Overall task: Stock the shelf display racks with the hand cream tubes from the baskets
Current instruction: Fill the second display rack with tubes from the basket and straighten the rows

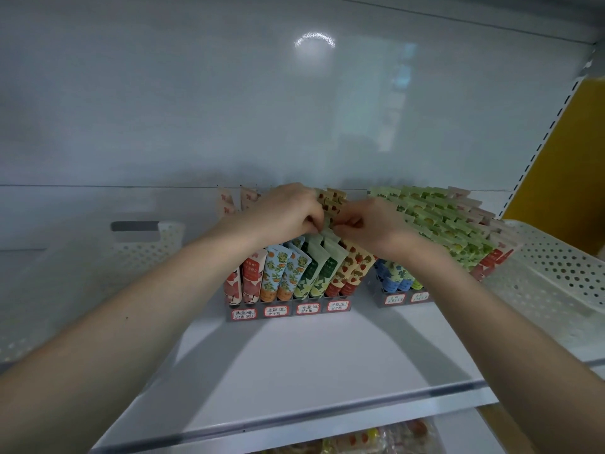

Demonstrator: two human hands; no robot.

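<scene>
Two hands: left hand (288,211) and right hand (371,224) meet over the left rack (288,312), fingers (309,221) curled, pinching hand cream tubes (319,267) by their tops.
Tubes' place: upright rows in the left rack and right rack (404,298), on the shelf (294,355).
Baskets: white left basket (147,247) and right basket (556,267) at the shelf ends.

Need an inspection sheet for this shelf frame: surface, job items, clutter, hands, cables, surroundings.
Surface: white shelf, glossy.
Job's things: left rack, four labelled lanes, holds leaning tubes; right rack packed mostly with green tubes; left basket and right basket, white and perforated, contents not visible.
Clutter: nothing seen.
Hands: left hand and right hand meet over the left rack, fingers pinching tube tops.
Cables: nothing seen.
Surroundings: white back panel; yellow panel at right; packets on the shelf below.
</scene>
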